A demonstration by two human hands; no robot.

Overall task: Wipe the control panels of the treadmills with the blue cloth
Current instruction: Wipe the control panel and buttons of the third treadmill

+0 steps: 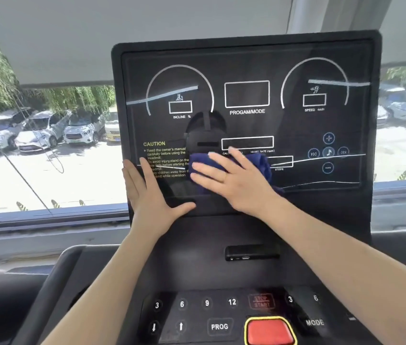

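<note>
Head view:
Control panel (246, 70): upright black display in front of you, marked INCLINE, PROGAM/MODE, SPEED, with a yellow CAUTION block at lower left.
Blue cloth (262, 165): bunched against the lower middle of the panel, under your right palm, covering part of the heart-rate row.
Right hand (234, 178): your fingers are straight and spread, pressing the cloth flat to the panel; no curl round it.
Left hand (147, 192): your palm is flat on the panel's lower left edge beside the CAUTION text, fingers straight, thumb out toward the cloth; holds nothing.
Keypad (219, 312): lower console below your arms, with number keys, PROG, MODE.
Red button (269, 332): yellow-rimmed, bottom centre.
Window (47, 145): parked cars outside on both sides.
</note>
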